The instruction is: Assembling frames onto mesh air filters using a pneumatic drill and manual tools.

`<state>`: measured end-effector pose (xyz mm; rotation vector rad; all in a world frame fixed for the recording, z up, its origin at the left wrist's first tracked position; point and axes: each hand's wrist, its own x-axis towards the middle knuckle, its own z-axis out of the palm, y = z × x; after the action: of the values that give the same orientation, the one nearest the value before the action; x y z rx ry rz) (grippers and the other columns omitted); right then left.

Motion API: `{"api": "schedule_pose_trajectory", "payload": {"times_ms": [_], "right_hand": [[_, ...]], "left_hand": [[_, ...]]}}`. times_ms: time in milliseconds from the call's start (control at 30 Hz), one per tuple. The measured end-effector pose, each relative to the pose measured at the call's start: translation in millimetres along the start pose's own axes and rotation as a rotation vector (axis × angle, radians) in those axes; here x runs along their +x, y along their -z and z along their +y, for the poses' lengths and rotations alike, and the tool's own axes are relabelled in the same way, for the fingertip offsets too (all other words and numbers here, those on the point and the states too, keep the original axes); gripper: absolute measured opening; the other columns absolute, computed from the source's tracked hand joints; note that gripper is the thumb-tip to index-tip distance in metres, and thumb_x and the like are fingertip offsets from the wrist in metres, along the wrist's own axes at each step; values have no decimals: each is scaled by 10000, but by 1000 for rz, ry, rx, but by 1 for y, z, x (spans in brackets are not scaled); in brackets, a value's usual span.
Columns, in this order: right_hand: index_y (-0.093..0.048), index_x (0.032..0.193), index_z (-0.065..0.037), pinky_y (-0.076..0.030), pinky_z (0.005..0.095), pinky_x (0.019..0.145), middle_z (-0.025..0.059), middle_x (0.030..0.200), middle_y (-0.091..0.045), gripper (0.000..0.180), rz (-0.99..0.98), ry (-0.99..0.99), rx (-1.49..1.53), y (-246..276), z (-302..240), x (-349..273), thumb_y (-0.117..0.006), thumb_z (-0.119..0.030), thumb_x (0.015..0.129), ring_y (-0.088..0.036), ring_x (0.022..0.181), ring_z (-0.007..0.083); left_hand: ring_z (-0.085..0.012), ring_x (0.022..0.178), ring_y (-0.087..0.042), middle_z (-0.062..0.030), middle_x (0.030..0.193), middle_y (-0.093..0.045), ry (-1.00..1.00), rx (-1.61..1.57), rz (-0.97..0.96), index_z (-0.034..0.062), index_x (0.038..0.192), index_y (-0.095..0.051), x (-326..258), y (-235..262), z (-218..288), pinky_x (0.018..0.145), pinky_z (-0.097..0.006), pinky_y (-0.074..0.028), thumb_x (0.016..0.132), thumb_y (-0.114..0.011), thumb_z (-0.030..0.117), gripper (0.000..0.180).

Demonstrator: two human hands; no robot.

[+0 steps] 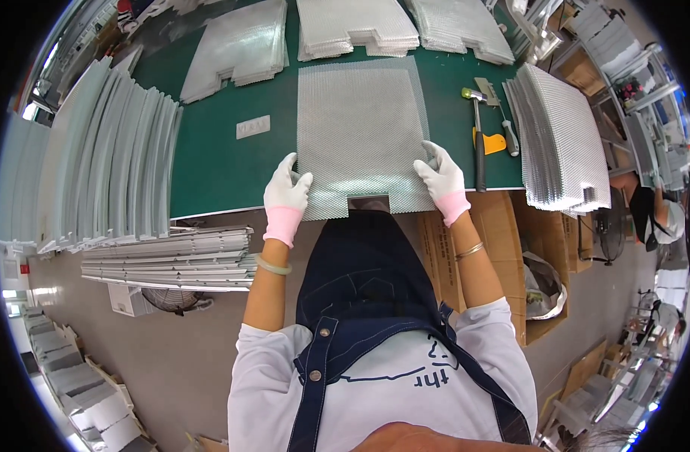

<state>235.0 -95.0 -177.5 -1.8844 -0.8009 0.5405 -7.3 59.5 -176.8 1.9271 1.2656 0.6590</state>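
A silvery metal mesh sheet (360, 128) lies in front of me, with a rectangular notch in its near edge. That edge reaches past the table's front. My left hand (286, 193), in a white glove with a pink cuff, holds the sheet's left edge near its front corner, thumb over the top. On the opposite edge my right hand (441, 178), gloved alike, holds the sheet with its thumb on the mesh. The undersides of the fingers are partly hidden.
The green table (209, 166) bears a small pale plate (253, 126), a mallet (478, 143), a screwdriver (510, 138) and an orange scraper (495, 143). Stacked mesh sheets (555, 139) stand right; pale panels (111, 158) stand left. More notched stacks (357, 26) line the back. Cardboard boxes (491, 248) sit below.
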Motion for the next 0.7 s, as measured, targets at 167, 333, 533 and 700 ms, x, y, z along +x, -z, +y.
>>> {"api": "schedule_pose_trajectory", "payload": {"times_ms": [167, 333, 533, 700], "right_hand": [[-525, 1249, -55, -474, 270, 692, 55, 743, -562, 497, 15, -2, -144, -1, -5, 1, -661, -226, 803, -545, 677, 137], [-526, 1244, -62, -485, 303, 703, 84, 770, -600, 492, 2, -25, -174, -3, -7, 4, -651, -247, 806, -592, 699, 186], [-504, 1258, 7, -428, 225, 615, -5, 690, -472, 506, 58, 75, -182, -2, -1, 1, -647, -189, 814, -445, 634, 75], [-500, 1262, 10, -430, 220, 625, 2, 694, -475, 511, 50, 54, -183, -4, -1, 2, -639, -199, 817, -445, 638, 71]], "left_hand": [[-223, 713, -605, -95, 789, -606, -36, 107, 7, 13, 1236, -512, 2, 1, 1, 714, -325, -487, 781, -636, 199, 506], [-218, 720, -605, -93, 787, -605, 36, 47, -25, 14, 1237, -509, 2, 5, -1, 718, -329, -486, 784, -639, 201, 507], [-229, 737, -603, -82, 807, -611, 22, 72, -33, 23, 1244, -503, -3, 5, 5, 742, -329, -483, 789, -659, 205, 514], [-265, 843, -613, -112, 934, -629, 26, 118, -46, 24, 1247, -497, -3, 6, 3, 812, -349, -473, 791, -649, 212, 515]]}}
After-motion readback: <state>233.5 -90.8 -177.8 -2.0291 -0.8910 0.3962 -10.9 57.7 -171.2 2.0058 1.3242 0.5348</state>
